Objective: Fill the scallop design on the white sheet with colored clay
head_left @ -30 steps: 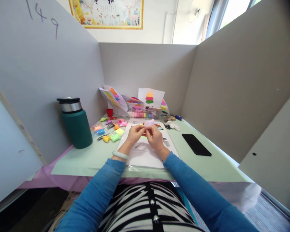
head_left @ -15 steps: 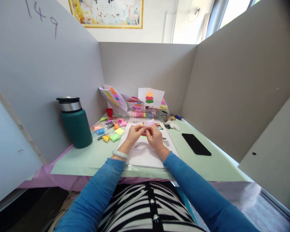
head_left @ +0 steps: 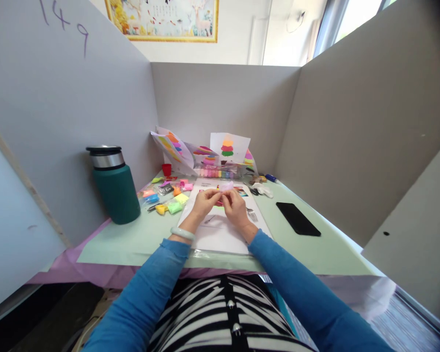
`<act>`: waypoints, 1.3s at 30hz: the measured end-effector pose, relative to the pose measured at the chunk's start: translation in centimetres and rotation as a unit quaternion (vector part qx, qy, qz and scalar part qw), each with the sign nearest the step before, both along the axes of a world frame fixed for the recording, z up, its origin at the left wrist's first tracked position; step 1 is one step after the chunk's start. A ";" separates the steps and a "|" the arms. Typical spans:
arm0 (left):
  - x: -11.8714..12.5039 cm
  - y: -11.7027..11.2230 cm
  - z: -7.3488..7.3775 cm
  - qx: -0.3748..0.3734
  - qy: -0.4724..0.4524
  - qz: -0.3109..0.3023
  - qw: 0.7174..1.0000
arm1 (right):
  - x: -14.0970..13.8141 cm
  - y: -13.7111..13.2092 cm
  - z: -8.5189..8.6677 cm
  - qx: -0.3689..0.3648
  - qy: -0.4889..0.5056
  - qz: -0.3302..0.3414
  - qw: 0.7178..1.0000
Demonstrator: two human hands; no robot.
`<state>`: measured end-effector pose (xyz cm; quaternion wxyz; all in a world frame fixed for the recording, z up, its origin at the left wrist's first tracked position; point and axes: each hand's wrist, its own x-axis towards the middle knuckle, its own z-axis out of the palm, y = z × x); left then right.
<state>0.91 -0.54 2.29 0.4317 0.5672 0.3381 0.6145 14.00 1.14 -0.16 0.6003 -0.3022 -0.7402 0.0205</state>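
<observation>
My left hand and my right hand meet over a white sheet in the middle of the desk. Both pinch a small pale pink packet that sticks up between the fingertips. The fingers of both hands are closed on it. A pale bangle sits on my left wrist. A metal fork lies on the sheet just right of my right hand.
A green flask stands at the left. Several small coloured packets lie left of the sheet. A black phone lies at the right. Coloured cards lean on the back wall, with a red cup beside them. Grey partitions close off three sides.
My hands have stayed together on the pink packet; only the fingers shifted slightly.
</observation>
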 end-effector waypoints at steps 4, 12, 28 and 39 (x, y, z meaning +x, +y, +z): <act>0.0 0.5 -0.4 0.010 0.049 0.059 0.997 | -0.2 0.0 -0.2 -0.005 -0.006 -0.016 1.000; -0.3 0.2 -0.1 0.114 0.278 0.274 0.914 | -0.3 0.9 -0.4 -0.012 0.049 -0.091 0.995; -0.4 -0.3 0.0 0.238 0.324 0.249 0.881 | 0.2 0.2 0.5 -0.073 0.117 -0.054 0.989; -0.7 0.9 -0.8 0.248 0.363 0.156 0.885 | 0.4 0.9 0.2 -0.188 0.200 0.094 0.957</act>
